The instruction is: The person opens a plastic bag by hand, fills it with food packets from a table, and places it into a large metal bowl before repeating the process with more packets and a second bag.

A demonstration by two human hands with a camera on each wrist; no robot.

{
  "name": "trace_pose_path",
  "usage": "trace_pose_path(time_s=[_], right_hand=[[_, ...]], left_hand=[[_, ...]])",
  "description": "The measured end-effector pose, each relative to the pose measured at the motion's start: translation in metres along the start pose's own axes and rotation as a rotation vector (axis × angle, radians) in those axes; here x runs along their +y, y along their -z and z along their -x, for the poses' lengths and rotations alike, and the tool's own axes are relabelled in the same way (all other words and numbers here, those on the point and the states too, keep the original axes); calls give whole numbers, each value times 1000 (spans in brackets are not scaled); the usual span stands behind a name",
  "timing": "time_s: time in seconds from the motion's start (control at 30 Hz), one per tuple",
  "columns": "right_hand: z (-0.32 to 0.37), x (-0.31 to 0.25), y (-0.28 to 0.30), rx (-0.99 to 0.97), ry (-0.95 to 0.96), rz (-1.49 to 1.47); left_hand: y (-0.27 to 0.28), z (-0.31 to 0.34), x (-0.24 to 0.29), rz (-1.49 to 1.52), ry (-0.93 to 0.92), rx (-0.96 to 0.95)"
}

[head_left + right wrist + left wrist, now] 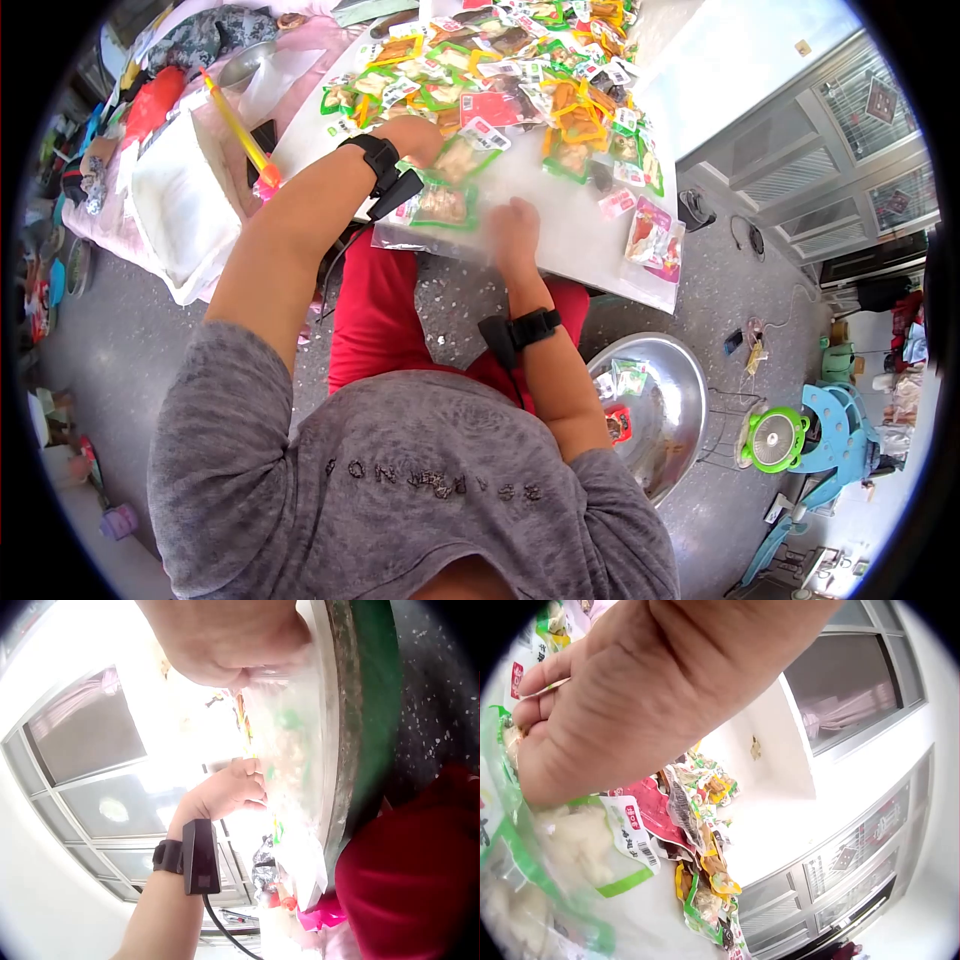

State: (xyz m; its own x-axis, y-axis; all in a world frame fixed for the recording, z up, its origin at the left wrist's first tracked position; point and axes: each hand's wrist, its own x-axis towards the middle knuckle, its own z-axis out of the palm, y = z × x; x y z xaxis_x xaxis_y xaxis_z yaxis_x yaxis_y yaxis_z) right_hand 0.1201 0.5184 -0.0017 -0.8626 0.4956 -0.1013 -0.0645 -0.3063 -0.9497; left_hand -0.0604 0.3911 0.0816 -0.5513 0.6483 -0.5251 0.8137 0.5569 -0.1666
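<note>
In the head view my left hand [412, 142] is low over food packets [465, 158]. Its bent fingers [546, 675] and thumb reach a green-edged packet in the left wrist view; whether they grip it cannot be told. My right hand [515, 235], blurred in the head view, grips the edge of a clear plastic bag [400, 238] at the table's near edge. The right wrist view shows that bag [289, 750] between my hands, with pale and green contents. A packet with pale contents [443, 204] appears at the bag, below my left hand.
Many packets [500, 45] are heaped across the white table [600, 270]. A pink packet [652, 238] sits near its right corner. Right of my legs, a metal basin [680, 400] holds several packets. A white padded box [185, 205] and yellow stick [235, 120] are at left.
</note>
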Motion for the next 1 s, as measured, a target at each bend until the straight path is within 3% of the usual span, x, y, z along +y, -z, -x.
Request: trace_pose_path(time_s=[0.1,0.5,0.83,0.93,1.0], right_hand=[[4,-3,0,25,-15,-6],[0,3,4,47,-11,-50],[-4,14,11,14,0,-149],[-9,18,15,-46,-37,-240],[-9,18,15,-38,-25,-185]], left_hand=[[-4,3,2,27,20,150],[-21,15,-2,-187,-58,340],[-6,10,-5,-249,-34,129],[-6,9,-13,-186,-111,291],[4,22,-5,-183,-101,172]])
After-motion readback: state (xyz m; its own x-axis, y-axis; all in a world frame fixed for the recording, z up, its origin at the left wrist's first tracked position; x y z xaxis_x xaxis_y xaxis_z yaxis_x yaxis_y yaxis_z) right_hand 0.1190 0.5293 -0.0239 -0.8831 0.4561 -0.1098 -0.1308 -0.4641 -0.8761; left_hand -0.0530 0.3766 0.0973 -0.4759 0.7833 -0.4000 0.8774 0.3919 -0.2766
